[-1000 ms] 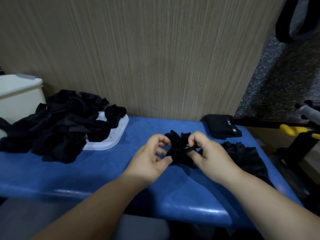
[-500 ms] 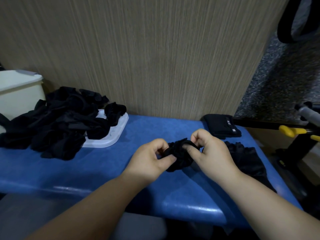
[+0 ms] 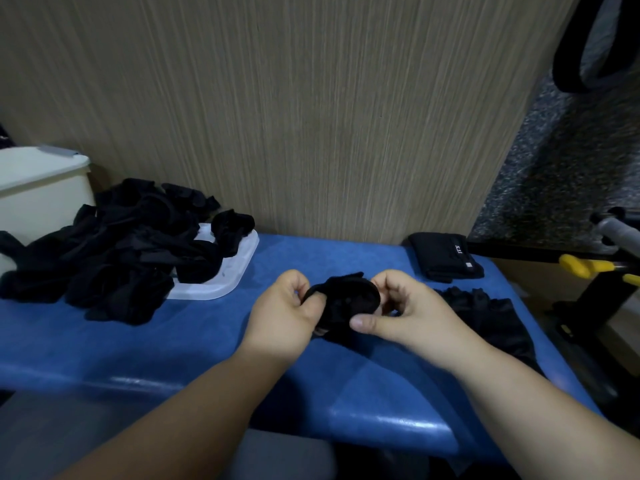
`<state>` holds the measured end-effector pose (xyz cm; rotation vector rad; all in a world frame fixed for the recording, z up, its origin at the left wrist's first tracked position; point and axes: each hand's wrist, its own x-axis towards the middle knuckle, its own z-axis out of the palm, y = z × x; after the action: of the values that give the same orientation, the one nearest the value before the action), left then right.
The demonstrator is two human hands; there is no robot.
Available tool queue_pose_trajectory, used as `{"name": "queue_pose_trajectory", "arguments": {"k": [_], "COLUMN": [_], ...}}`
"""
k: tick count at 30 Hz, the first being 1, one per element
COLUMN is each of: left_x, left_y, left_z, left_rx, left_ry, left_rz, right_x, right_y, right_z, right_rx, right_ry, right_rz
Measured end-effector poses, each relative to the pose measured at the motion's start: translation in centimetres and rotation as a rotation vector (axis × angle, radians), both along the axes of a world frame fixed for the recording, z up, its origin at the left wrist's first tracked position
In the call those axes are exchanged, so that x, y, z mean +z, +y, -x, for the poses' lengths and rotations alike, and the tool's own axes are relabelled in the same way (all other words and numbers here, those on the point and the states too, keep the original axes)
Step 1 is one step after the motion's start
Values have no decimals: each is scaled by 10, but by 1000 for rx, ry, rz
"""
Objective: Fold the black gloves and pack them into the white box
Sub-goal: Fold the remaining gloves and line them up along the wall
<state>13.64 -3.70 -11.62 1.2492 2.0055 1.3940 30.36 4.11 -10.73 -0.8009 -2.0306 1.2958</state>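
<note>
A bunched black glove [image 3: 348, 301] is pinched between the left hand [image 3: 284, 315] and right hand [image 3: 410, 315] over the blue table [image 3: 194, 344], well apart from the glove pile [image 3: 114, 252]. The white box [image 3: 38, 195] is cut off at left.

Dim, soft light is falling from above, and glare is streaking the blue table [image 3: 391, 419] along its near edge. The pile of black gloves [image 3: 114, 258] is losing detail (just flat blobs), and wide-angle distortion is bending the wall [image 3: 311, 116] at the edges.
</note>
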Motion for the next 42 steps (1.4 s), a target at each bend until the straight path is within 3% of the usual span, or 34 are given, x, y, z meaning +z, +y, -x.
{"name": "queue_pose_trajectory", "arguments": {"k": [10,13,18,23,28,32,42], "left_x": [5,7,16,7,3,0,-5], "left_y": [-5,-8,-10,-6,-2,-2,-2], "left_z": [-13,-12,-9,-4,-3,-1,-3], "left_rx": [-221,-266,-234,-190,-81,-77,-136], "left_ry": [-249,-339,-674,-750,-709,-522,-458], "left_rz": [-32,-5,49,54,-27,-66,-60], "right_x": [2,2,2,-1,2,5,5], "right_y": [-1,-2,-3,-5,-7,-7,-11], "right_z": [3,4,4,6,4,0,8], "right_rx": [-395,-370,-251,-29,161,220,-113], "right_ry": [-95,-73,65,149,184,180,166], "right_rz": [-218,-188,-13,163,413,567,475]}}
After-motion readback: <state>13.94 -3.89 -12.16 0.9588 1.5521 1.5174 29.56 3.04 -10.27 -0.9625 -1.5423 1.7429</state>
